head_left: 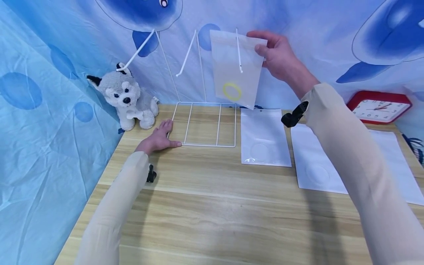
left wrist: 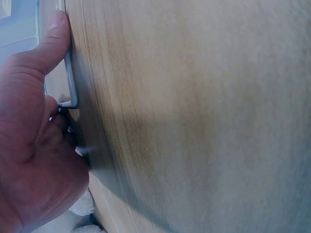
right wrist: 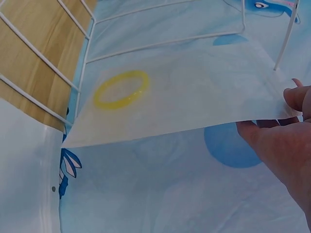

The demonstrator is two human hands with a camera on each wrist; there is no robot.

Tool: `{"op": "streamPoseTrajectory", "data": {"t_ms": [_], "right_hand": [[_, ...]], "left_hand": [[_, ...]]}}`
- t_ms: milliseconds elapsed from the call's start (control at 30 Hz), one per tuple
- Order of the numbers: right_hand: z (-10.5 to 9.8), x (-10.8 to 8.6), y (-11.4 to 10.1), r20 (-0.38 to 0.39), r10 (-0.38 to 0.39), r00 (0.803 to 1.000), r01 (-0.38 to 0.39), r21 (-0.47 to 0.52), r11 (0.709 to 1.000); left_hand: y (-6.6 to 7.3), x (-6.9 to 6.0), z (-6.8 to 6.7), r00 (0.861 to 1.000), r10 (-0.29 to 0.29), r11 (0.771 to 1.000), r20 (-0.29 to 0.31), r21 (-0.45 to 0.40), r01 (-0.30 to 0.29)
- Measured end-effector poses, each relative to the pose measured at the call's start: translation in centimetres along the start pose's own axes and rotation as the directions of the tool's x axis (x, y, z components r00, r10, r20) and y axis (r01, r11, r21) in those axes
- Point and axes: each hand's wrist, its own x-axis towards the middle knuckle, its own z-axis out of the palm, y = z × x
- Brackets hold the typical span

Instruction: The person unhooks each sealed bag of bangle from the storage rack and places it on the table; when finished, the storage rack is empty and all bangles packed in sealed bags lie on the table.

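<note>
A white wire rack (head_left: 209,145) with several upward prongs stands at the back of the table. My left hand (head_left: 158,138) rests at its front left corner, thumb straight along the front wire, fingers at the side wire. In the left wrist view the thumb (left wrist: 54,41) lies on that wire. My right hand (head_left: 279,55) pinches the upper right corner of a translucent pouch (head_left: 236,70) between thumb and fingers. A yellow ring (right wrist: 121,90) shows through the pouch's lower part. The right prong (head_left: 239,55) crosses in front of the pouch; I cannot tell whether it passes through it.
To the rack's right lies a white pouch (head_left: 266,134) with a round outline in it. More white pouches (head_left: 314,162) lie partly under my right forearm. A red clock (head_left: 379,106) stands at the right back, a plush husky (head_left: 124,95) at the left. Blue patterned cloth (head_left: 43,147) hangs around the table.
</note>
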Motion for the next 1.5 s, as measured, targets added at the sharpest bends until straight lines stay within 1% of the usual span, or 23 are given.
{"op": "streamPoseTrajectory", "data": {"t_ms": [267, 467, 667, 900, 1067, 1300, 1500], "right_hand": [[0.1, -1.1, 0.0, 0.054, -0.024, 0.998, 0.025, -0.022, 0.999], [0.2, -2.1, 0.0, 0.099, -0.038, 0.994, 0.039, -0.008, 0.999], [0.1, -3.4, 0.1, 0.132, -0.058, 0.989, 0.055, 0.029, 0.998], [-0.1, -4.7, 0.3, 0.171, -0.076, 0.982, 0.057, 0.110, 0.992], [-0.2, -5.5, 0.4, 0.192, -0.089, 0.977, 0.062, 0.142, 0.988], [-0.3, -6.7, 0.4, 0.203, -0.087, 0.975, 0.067, 0.102, 0.993], [-0.2, -7.5, 0.7, 0.210, -0.123, 0.970, 0.105, 0.095, 0.990]], "left_hand": [[-0.2, 0.2, 0.0, 1.000, 0.009, 1.000, -0.001, 0.009, -0.009], [-0.4, 0.1, -0.1, 1.000, 0.010, 1.000, -0.002, 0.023, -0.009], [-0.4, 0.1, -0.1, 1.000, 0.012, 1.000, -0.005, 0.022, -0.011], [-0.2, 0.1, -0.2, 1.000, 0.011, 1.000, -0.005, 0.019, -0.011], [-0.3, 0.2, -0.3, 1.000, 0.007, 1.000, -0.006, 0.014, -0.006], [-0.6, 0.5, -0.3, 1.000, 0.003, 1.000, -0.003, 0.008, -0.003], [-0.6, 0.5, -0.4, 1.000, 0.006, 1.000, -0.003, 0.012, -0.006]]}}
